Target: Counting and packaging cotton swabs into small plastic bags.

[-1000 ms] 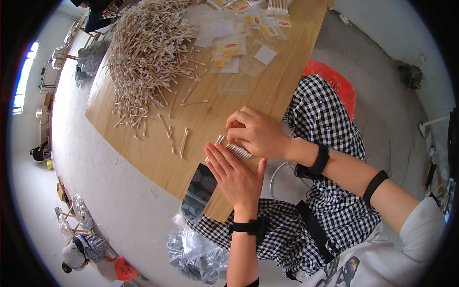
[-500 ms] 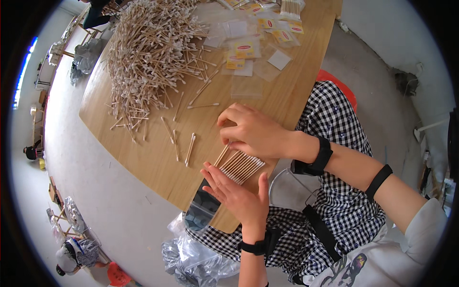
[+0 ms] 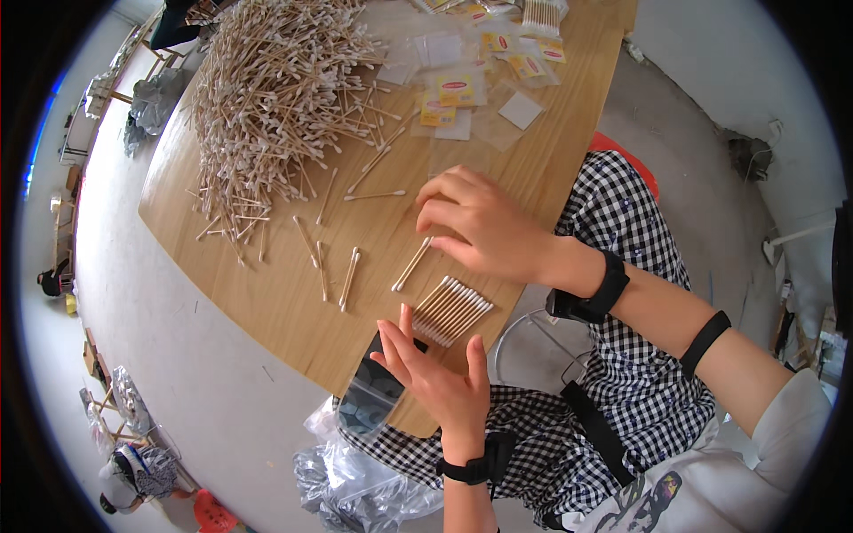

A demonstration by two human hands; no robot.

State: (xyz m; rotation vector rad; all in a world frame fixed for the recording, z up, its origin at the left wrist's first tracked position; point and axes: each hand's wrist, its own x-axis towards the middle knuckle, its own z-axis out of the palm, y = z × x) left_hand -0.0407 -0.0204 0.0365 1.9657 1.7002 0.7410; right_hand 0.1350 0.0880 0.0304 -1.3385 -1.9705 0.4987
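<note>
A neat row of cotton swabs [image 3: 451,311] lies side by side near the table's edge, white tips aligned. Just below it, my left hand [image 3: 437,377] is open, fingers and thumb spread, holding nothing. Slightly above the row, my right hand [image 3: 498,226] has curled fingers, with the thumb and a fingertip at the upper end of a pair of cotton swabs [image 3: 411,265]. That pair slants apart from the row. Farther left, a few loose swabs [image 3: 350,280] lie on the wood. A large heap of cotton swabs [image 3: 275,98] covers the far left.
Clear plastic bags with yellow labels [image 3: 458,89] and white cards [image 3: 520,110] lie at the far side of the wooden table [image 3: 267,302]. A dark item in a clear bag [image 3: 369,395] sits at the table corner. Crumpled plastic bags [image 3: 355,475] lie below.
My right hand has moved up, away from the row, and the swab pair has shifted with it. My left hand has drawn back slightly from the row, its fingers spreading.
</note>
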